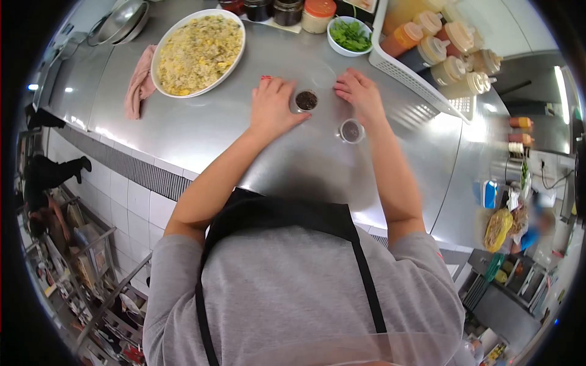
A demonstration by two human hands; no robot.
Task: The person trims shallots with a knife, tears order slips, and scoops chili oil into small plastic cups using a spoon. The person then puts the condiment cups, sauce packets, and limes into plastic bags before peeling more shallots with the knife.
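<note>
Fingers (282,89) of the left hand (270,108) spread beside a small cup of dark granules (305,100) on a steel bench (189,134); whether they grip it cannot be told. Fingers of the right hand (359,93), loosely bent and parted, appear empty, a second small container (351,131) near the wrist. Sauce bottles (434,50) stand at right.

The person's left forearm (221,174) and right forearm (395,168) slant inward over the near edge of the surface (299,161). The left hand (271,105) is palm down, thumb spread from its fingers; the right hand (359,93) has loosely bent fingers.
</note>
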